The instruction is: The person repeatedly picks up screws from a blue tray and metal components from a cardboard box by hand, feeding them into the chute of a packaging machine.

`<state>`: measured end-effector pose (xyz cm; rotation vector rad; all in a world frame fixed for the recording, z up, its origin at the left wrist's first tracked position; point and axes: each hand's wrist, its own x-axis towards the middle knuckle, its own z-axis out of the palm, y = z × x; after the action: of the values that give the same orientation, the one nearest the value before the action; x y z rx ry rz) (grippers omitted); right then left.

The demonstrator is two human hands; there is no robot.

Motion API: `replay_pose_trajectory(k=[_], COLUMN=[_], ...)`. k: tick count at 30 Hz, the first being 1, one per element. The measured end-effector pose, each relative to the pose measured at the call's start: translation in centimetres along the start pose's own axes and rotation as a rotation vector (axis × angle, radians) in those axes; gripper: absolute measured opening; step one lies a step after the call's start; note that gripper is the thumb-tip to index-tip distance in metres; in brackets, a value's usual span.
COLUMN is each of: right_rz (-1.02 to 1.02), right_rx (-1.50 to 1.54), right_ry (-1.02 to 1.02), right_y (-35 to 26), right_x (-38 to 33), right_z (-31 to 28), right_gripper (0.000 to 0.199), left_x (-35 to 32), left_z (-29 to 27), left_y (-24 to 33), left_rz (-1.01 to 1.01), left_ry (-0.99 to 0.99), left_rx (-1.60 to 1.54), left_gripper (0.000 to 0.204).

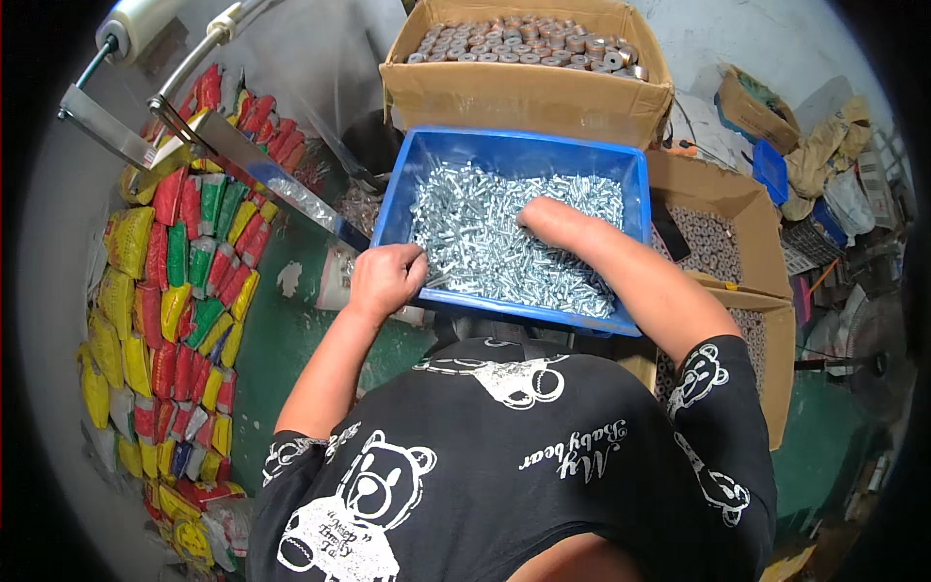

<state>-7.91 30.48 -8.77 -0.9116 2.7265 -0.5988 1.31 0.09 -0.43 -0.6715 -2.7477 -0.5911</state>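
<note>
Black printed shirt fills the lower frame. Above it, the left hand is clenched on screws at the blue bin's lower-left edge. Right hand digs into the silver screws at centre; whether its grip is clenched or released cannot be told. A cardboard box of metal rings sits at upper centre.

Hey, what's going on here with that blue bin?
A person leans over a blue bin full of silvery screws. The right hand is dug into the pile, fingers buried. The left hand, closed in a fist, rests at the bin's near-left edge. Colourful packets lie heaped on the left.
</note>
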Motion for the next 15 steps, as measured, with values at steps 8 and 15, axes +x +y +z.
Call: replay_pose_trajectory(k=[8,15], right_rz=[-0.042,0.094], right_rx=[-0.169,-0.432], right_ry=[-0.036,0.124], right_y=[-0.8,-5.6], right_x=[-0.1,-2.5], right_z=[1.3,3.4], right_gripper=[0.016,0.034], left_x=[-0.2,-0.2], left_z=[0.6,0.5], left_y=[-0.9,-1.0], left_rz=[-0.021,0.003], left_ry=[-0.052,-0.038], left_rx=[0.034,-0.021], left_gripper=[0.018,0.017])
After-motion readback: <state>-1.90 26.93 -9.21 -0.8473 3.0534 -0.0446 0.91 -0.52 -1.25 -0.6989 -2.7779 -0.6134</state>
